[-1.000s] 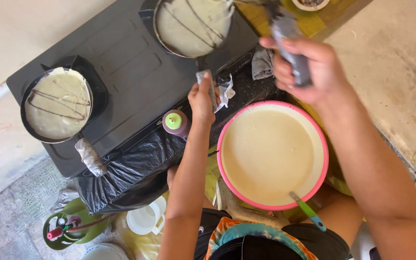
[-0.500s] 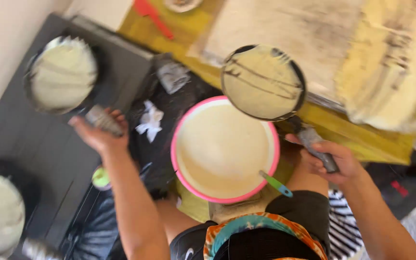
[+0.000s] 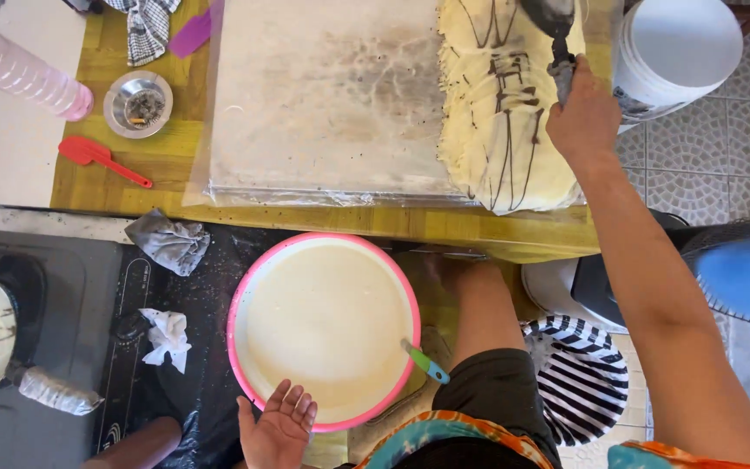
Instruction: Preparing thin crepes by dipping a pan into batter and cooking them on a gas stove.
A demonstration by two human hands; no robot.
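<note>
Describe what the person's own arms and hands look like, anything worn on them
Both arms are bare from the hands up as far as the picture shows: no sleeves, gloves, watch or bracelets can be seen. The left hand and the right hand show no rings that can be made out. The right arm is a long bare forearm; only a short stretch of the left forearm shows at the bottom edge.

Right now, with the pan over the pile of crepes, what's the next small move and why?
Probably tip the pan so its crepe drops onto the crepe stack: the right hand holds the handle directly above the stack, while the left hand rests open at the pink batter bowl rim.
</note>
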